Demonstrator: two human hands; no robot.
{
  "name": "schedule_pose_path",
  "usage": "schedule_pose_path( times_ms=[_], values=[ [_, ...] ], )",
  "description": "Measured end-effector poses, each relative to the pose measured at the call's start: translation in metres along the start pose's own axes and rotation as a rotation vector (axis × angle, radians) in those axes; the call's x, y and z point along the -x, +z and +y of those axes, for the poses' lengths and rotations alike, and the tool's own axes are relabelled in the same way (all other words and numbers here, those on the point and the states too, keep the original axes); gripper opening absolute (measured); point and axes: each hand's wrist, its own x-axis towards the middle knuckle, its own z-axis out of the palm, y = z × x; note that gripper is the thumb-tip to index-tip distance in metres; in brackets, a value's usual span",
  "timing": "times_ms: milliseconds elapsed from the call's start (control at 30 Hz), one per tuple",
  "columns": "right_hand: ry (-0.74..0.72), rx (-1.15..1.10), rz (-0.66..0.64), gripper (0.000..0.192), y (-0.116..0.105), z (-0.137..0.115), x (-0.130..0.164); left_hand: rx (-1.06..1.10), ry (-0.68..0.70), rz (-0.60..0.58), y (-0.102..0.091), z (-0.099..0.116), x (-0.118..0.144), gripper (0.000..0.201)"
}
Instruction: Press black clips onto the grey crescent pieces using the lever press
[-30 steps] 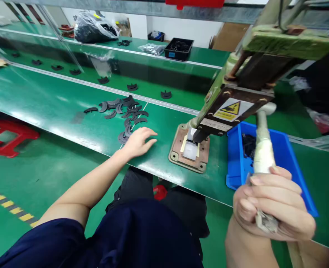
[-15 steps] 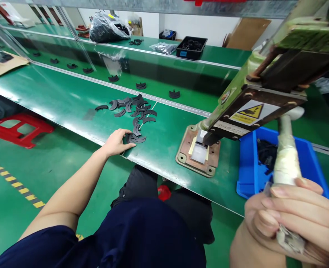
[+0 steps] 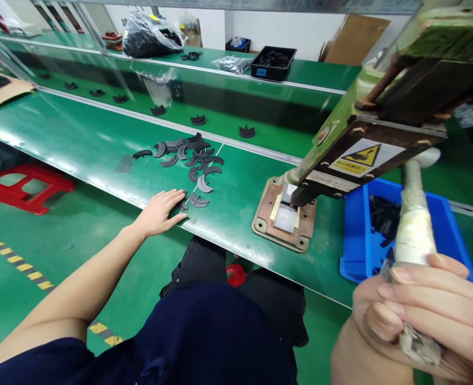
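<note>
Left hand lies flat, palm down, at the near edge of the green counter, fingers stretched out and loose, gripping nothing. Fingertips just touch the nearest crescent piece, a thin dark curved part at the near end of the scattered pile of crescent pieces. From the fingers, that nearest piece lies straight ahead to the right; the rest of the pile runs up and away from the edge, towards the far side of the counter. Another crescent sits just beside the first one, long curve running roughly left-right, ends pointing up.

Right hand is clenched round the wrapped press handle, fingers fully closed on it, low and close to the camera. The handle goes up to the green hand press; its punch sits over the brown base plate, well apart from the pile, to the right. Blue bin is just right of the plate, dark parts inside.

Left hand is by far the nearer one to the crescents; right is busy on the handle. Whether a piece already lies on the plate, can't tell.
</note>
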Motion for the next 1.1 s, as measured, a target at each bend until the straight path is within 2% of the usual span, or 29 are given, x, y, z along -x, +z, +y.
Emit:
schedule_pose_path(
  times_ms=[133,300,400,467,567,633,700,767,867,1000,1100],
  values=[
    [-0.012,0.001,-0.01,0.055,0.005,-0.001,-0.002,-0.045,0.057,0.072,0.009,-0.002,0.032,0.09],
    [-0.005,-0.013,0.053,0.054,0.01,-0.006,-0.004,0.012,0.192,0.144,0.014,0.004,0.054,0.043],
    [0.11,0.025,-0.054,0.046,0.004,-0.017,-0.008,0.174,0.157,0.186,0.01,0.024,0.043,0.033],
    [0.182,0.059,-0.154,0.04,-0.002,-0.024,-0.011,0.382,0.025,0.198,0.007,0.048,0.022,0.028],
    [0.199,0.074,-0.215,0.033,-0.006,-0.031,-0.015,0.815,-0.193,0.118,0.001,0.097,-0.029,0.038],
    [0.192,0.07,-0.205,0.032,-0.004,-0.032,-0.017,1.02,-0.208,-0.034,-0.001,0.132,-0.069,0.045],
    [0.177,0.066,-0.177,0.03,-0.001,-0.033,-0.017,1.136,-0.176,-0.154,-0.001,0.164,-0.109,0.048],
    [0.172,0.067,-0.169,0.027,0.001,-0.034,-0.017,1.18,-0.17,-0.254,0.003,0.19,-0.144,0.05],
    [0.182,0.066,-0.184,0.022,0.002,-0.035,-0.017,1.111,-0.167,-0.351,0.014,0.216,-0.182,0.049],
    [0.179,0.047,-0.171,0.021,0.002,-0.035,-0.016,1.011,-0.146,-0.41,0.025,0.23,-0.207,0.044],
    [0.163,0.037,-0.164,0.026,0.002,-0.035,-0.015,0.981,-0.123,-0.438,0.023,0.233,-0.214,0.04]
  ],
)
